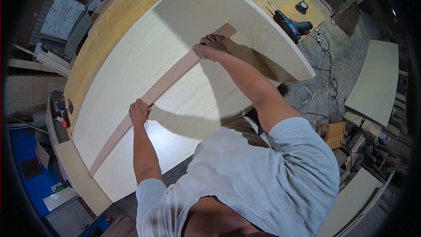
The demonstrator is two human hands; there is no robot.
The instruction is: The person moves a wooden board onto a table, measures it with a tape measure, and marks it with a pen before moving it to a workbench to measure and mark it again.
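Note:
A long, narrow, reddish-brown wooden strip (171,79) lies diagonally across a large pale plywood sheet (131,61) on the workbench. My left hand (139,112) presses on the strip's lower part, fingers curled over its edge. My right hand (210,47) grips the strip near its upper end. Both arms reach out from my grey T-shirt at the bottom of the view. The strip's lower end (94,170) runs past the sheet's near-left edge.
A red and black cordless drill (291,25) and a small round object (301,5) lie on the yellow board at the far right of the bench. Cables trail on the floor (326,57). Loose panels (377,81) and a small wooden box (335,132) stand to the right.

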